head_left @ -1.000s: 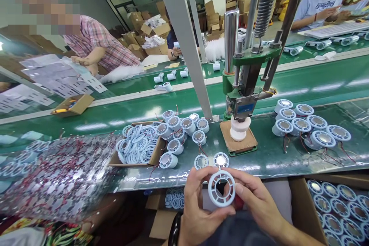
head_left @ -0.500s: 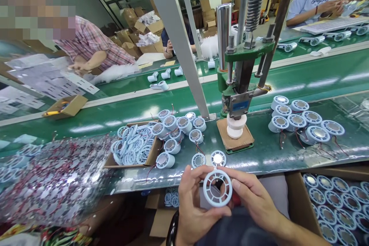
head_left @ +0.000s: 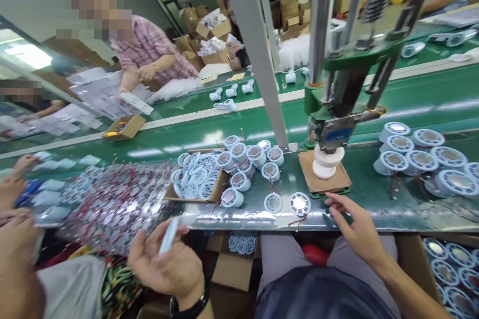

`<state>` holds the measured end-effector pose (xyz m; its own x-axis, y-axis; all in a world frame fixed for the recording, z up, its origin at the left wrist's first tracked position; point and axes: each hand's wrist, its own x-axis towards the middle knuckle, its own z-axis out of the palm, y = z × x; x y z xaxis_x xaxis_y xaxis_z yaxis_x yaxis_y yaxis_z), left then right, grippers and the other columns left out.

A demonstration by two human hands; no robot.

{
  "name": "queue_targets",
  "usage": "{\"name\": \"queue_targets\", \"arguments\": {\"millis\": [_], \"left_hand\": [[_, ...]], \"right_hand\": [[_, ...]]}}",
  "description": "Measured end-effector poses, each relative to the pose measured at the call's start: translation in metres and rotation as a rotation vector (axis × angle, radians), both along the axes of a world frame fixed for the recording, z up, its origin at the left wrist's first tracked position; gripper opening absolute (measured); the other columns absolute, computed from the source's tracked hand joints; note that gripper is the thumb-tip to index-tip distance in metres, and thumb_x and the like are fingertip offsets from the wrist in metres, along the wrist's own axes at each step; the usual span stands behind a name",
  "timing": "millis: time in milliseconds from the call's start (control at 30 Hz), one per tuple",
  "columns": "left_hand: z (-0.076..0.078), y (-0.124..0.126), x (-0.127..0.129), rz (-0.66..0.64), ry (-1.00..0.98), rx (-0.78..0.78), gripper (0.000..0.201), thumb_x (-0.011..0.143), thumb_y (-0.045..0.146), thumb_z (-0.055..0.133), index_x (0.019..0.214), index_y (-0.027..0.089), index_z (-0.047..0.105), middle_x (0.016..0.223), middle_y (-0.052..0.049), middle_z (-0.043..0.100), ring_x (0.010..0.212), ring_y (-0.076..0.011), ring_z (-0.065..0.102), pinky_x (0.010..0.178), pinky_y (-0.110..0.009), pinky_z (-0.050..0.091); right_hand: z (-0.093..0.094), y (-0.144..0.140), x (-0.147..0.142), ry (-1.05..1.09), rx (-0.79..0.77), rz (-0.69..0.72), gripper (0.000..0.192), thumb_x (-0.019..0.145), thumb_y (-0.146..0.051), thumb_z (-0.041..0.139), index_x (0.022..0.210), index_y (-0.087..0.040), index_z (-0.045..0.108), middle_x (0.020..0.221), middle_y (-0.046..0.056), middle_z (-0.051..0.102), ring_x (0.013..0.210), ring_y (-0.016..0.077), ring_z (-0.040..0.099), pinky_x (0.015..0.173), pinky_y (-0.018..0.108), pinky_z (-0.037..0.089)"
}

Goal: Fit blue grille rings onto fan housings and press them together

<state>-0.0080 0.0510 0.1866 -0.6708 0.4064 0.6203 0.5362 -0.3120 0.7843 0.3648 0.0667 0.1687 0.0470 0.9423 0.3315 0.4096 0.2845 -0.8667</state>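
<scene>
My left hand (head_left: pixel 170 264), with a dark band at the wrist, is closed on a light-blue plastic ring (head_left: pixel 169 235), which I see nearly edge-on above the front edge of the bench. My right hand (head_left: pixel 354 224) holds nothing; its fingers are apart over the bench edge, just in front of the press base (head_left: pixel 325 172). Between my hands lie a spoked light-blue ring (head_left: pixel 273 203) and another ring with a shiny metal disc (head_left: pixel 300 204) and thin wires. A white plastic block (head_left: pixel 328 162) stands on the base under the press head.
A carton of blue rings (head_left: pixel 196 179) stands beside wired blue cups (head_left: pixel 239 182). More cups (head_left: pixel 421 159) stand right of the green press (head_left: pixel 344 89). Wired discs (head_left: pixel 123 209) cover the left; a co-worker's hands (head_left: pixel 17 209) are beyond. A box of ringed discs (head_left: pixel 452 269) sits lower right.
Both hands were together around the spoked ring in front of me. My left hand has carried it left and turned it edge-on; my right hand has let go and moved right.
</scene>
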Motion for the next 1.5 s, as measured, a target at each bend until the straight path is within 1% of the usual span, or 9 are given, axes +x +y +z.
{"name": "queue_targets", "arguments": {"millis": [67,200,300,433,667,800,1067,1300,1500], "left_hand": [[-0.026,-0.023,-0.022,0.123,0.122,-0.031,0.078,0.084,0.084,0.037,0.132,0.022,0.046,0.104,-0.005,0.062,0.075,-0.0206,0.06,0.07,-0.037,0.054],[-0.105,-0.069,-0.005,0.026,0.289,-0.421,0.052,0.081,0.067,0.067,0.099,0.018,0.067,0.087,-0.007,0.07,0.074,-0.0239,0.068,0.067,-0.036,0.056],[-0.159,-0.074,0.008,0.0,0.335,-0.605,0.043,0.092,0.055,0.066,0.11,0.016,0.067,0.102,-0.007,0.072,0.086,-0.0217,0.071,0.076,-0.038,0.059],[-0.182,-0.058,-0.002,0.063,0.356,-0.633,0.038,0.098,0.041,0.064,0.127,0.018,0.061,0.125,-0.009,0.066,0.104,-0.024,0.068,0.089,-0.045,0.058],[-0.109,-0.039,0.044,-0.249,0.503,-0.505,0.031,0.105,0.037,0.041,0.109,0.02,0.067,0.1,-0.009,0.069,0.097,-0.0246,0.068,0.091,-0.045,0.056],[-0.063,0.004,0.095,-0.514,0.591,-0.59,0.044,0.092,0.039,0.068,0.132,0.022,0.063,0.132,-0.013,0.066,0.124,-0.0331,0.059,0.107,-0.053,0.048],[-0.034,0.019,0.11,-0.559,0.497,-0.598,0.044,0.094,0.036,0.063,0.134,0.016,0.058,0.115,-0.017,0.071,0.102,-0.0314,0.069,0.088,-0.05,0.059],[0.003,-0.025,0.141,-1.015,-0.275,-0.212,0.06,0.081,0.051,0.082,0.133,0.027,0.063,0.121,-0.01,0.075,0.104,-0.0253,0.077,0.086,-0.029,0.063],[0.027,-0.02,0.155,-1.126,-0.323,-0.033,0.068,0.075,0.037,0.09,0.137,0.035,0.061,0.119,-0.005,0.077,0.099,-0.0217,0.079,0.085,-0.026,0.064]], "right_hand": [[-0.01,0.002,0.005,-0.061,0.046,-0.002,0.023,0.093,-0.021,0.057,0.111,-0.017,0.071,0.088,0.007,0.078,0.07,0.0175,0.071,0.068,0.027,0.059],[-0.016,0.004,0.0,-0.175,0.161,0.048,0.02,0.096,-0.017,0.055,0.109,-0.019,0.069,0.088,0.005,0.077,0.072,0.0169,0.073,0.07,0.026,0.06],[-0.016,0.007,-0.01,-0.207,0.2,0.093,0.02,0.096,-0.015,0.054,0.108,-0.019,0.069,0.089,0.005,0.077,0.075,0.0176,0.073,0.071,0.026,0.06],[-0.018,0.004,-0.013,-0.229,0.227,0.087,0.02,0.096,-0.014,0.053,0.108,-0.02,0.068,0.09,0.005,0.077,0.078,0.0181,0.074,0.072,0.026,0.06],[-0.027,-0.007,-0.021,-0.251,0.245,0.003,0.027,0.095,-0.017,0.056,0.12,-0.018,0.064,0.102,0.011,0.073,0.089,0.023,0.072,0.078,0.035,0.062],[-0.027,0.001,-0.049,-0.253,0.278,0.012,0.042,0.092,-0.02,0.059,0.135,-0.017,0.057,0.127,0.018,0.062,0.118,0.0299,0.063,0.097,0.046,0.058],[-0.013,-0.02,-0.039,-0.176,0.309,-0.072,0.044,0.092,-0.013,0.054,0.136,-0.021,0.053,0.125,0.016,0.062,0.118,0.0285,0.062,0.098,0.047,0.057],[0.028,-0.048,-0.06,0.546,-0.296,0.381,0.048,0.091,-0.029,0.068,0.137,-0.021,0.056,0.111,0.012,0.07,0.087,0.0182,0.069,0.078,0.031,0.06],[0.049,-0.046,-0.065,0.942,-0.483,0.462,0.045,0.087,-0.045,0.077,0.123,-0.021,0.066,0.088,0.005,0.07,0.065,0.0102,0.063,0.059,0.021,0.053]]}}
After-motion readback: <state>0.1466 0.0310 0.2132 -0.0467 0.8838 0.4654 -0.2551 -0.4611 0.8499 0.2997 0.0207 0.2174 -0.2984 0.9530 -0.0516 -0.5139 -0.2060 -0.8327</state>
